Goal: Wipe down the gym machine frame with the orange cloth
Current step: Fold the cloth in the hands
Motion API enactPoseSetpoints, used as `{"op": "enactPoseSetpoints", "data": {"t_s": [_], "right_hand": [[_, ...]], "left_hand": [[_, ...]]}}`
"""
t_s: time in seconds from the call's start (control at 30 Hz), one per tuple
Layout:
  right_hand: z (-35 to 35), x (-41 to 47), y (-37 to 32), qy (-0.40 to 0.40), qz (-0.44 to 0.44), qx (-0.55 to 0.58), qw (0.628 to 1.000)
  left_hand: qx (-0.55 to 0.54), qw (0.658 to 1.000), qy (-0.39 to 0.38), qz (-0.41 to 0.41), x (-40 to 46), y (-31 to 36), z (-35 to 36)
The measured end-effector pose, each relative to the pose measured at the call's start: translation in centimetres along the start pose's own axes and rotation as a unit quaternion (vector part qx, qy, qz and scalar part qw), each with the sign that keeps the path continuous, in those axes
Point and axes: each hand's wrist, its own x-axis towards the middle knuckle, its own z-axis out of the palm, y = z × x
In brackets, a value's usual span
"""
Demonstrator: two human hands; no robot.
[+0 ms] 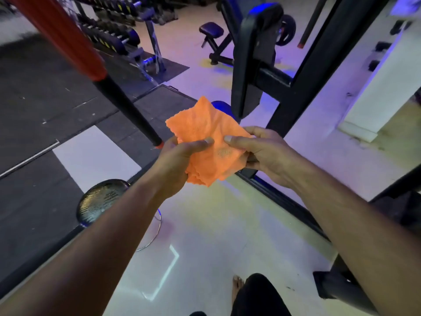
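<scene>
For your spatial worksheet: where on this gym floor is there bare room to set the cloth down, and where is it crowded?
Bare: the pale floor between the stool and the black frame; also the white panel in the dark mat. Crowded: the far side, with the dumbbell rack and bench. Both hands grip the cloth.

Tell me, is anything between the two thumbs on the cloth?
Only cloth. In the head view the left hand and right hand both pinch the orange cloth, and a short strip of its bare fabric shows between the thumb tips.

Blue-lit gym floor [205,236], dumbbell rack [107,30]
</scene>
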Motion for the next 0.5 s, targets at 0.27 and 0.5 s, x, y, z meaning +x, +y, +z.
{"op": "enactPoseSetpoints", "data": {"t_s": [0.27, 0.5], "right_hand": [[3.2, -6.3, -9.0, 0.005, -0.050, 0.015, 0.999], [8.1, -8.3, -17.2, -0.028, -0.095, 0.018, 0.995]], "left_hand": [[0.004, 0.997, 0.026, 0.070, -9.4, 8.4, -0.7], [0.001, 0.989, 0.052, 0.140, -15.6, 16.5, -4.5]]}}
